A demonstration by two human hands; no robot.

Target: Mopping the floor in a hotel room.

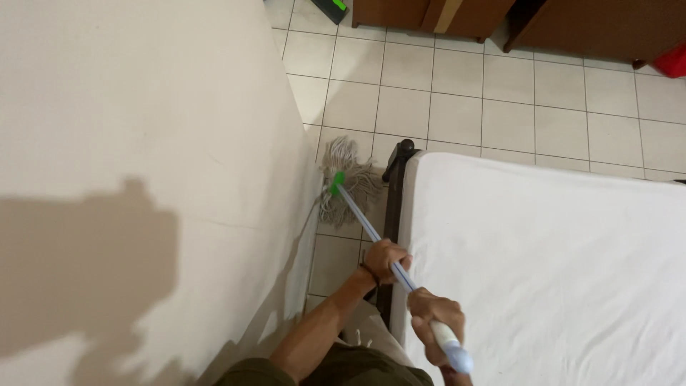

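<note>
Mop head (pixel 348 180) lies on tiled floor (pixel 457 93), in narrow gap between wall (pixel 143 143) and bed (pixel 550 271). Pole (pixel 368 230) slants steeply to fit gap. Left hand (pixel 386 259) clenched mid-pole, steering; right hand (pixel 434 319) clenched near pole's top end.

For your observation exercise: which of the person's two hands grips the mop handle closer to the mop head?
The left hand, further down the mop handle toward the mop head; the right hand grips near its top.

A bedroom in a home: a bed (pixel 543 271) with a white sheet fills the 4 o'clock side, pale floor tiles (pixel 457 93) run toward 12, and brown wooden furniture (pixel 572 25) stands at 1 o'clock.
</note>
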